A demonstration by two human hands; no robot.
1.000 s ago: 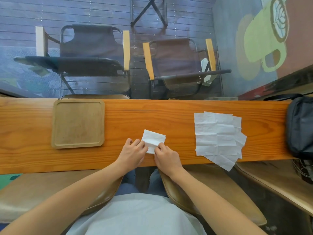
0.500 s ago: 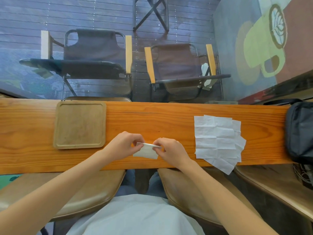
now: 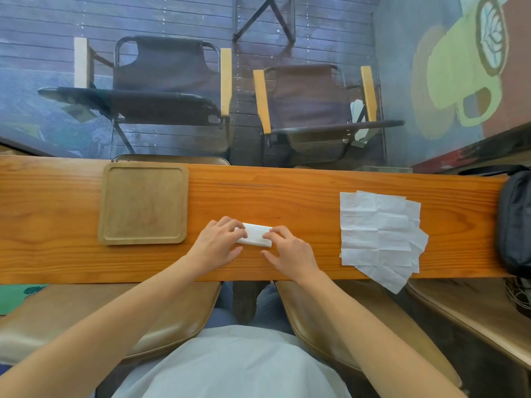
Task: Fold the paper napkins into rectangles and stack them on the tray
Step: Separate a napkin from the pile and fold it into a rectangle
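Note:
A white napkin (image 3: 255, 236), folded into a narrow rectangle, lies flat on the wooden counter (image 3: 287, 193) in front of me. My left hand (image 3: 218, 244) presses its left end with flat fingers. My right hand (image 3: 288, 252) presses its right end the same way. A square wooden tray (image 3: 143, 204) sits to the left with nothing on it. To the right lies a pile of unfolded white napkins (image 3: 379, 237), its lower corner hanging over the counter's near edge.
A dark bag (image 3: 515, 219) rests at the counter's right end. Beyond the far edge, behind glass, stand two folding chairs (image 3: 310, 110). Brown stool seats (image 3: 161, 320) sit below the near edge.
The napkin has been folded over from a larger piece into a narrow rectangle. Both hands went from pinching its edges to pressing it flat on the counter.

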